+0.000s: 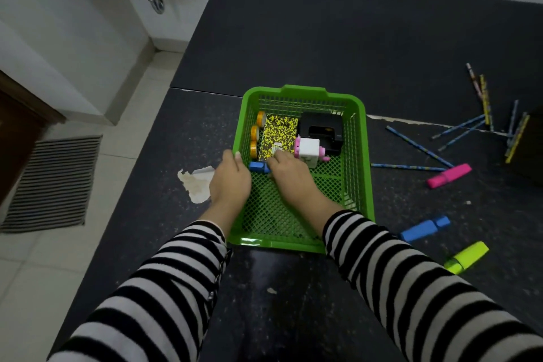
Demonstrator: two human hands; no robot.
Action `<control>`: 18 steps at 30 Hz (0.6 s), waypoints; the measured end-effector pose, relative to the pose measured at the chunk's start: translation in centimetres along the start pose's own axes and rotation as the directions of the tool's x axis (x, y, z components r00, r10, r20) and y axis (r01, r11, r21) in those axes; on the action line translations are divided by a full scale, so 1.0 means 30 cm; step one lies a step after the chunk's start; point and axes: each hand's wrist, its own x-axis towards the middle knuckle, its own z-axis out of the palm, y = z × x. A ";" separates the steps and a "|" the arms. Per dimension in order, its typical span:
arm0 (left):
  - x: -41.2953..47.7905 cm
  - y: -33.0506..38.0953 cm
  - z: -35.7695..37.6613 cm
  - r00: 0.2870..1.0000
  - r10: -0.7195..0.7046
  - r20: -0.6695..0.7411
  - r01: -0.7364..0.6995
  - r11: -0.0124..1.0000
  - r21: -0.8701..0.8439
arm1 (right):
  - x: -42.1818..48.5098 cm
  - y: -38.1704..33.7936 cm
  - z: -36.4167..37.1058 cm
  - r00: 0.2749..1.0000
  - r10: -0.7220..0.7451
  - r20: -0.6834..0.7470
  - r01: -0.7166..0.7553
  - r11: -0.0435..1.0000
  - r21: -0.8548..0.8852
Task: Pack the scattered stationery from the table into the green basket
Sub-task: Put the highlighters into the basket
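Note:
The green basket (364,156) stands mid-table. It holds three yellow tape rolls (255,132), a yellow-and-black speckled notebook (279,132), a black hole punch (321,128) and a white-and-pink sharpener (310,150). My right hand (291,175) reaches inside the basket and grips a blue highlighter (258,167) low at the left wall. My left hand (230,178) lies over the basket's left rim with its fingers curled on it. On the table to the right lie a pink highlighter (449,176), a second blue highlighter (426,228), a yellow-green highlighter (467,257) and several pencils (420,146).
A crumpled scrap of paper (197,184) lies left of the basket near the table's left edge. A dark box (529,144) stands at the far right with pencils leaning on it. Tiled floor and a striped mat (53,182) lie beyond the left edge.

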 end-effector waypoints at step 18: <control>-0.117 0.234 0.172 0.903 0.379 -0.205 -0.351 0.923 0.158 | -0.459 0.530 -0.185 0.322 0.946 0.024 -0.940 0.317 0.127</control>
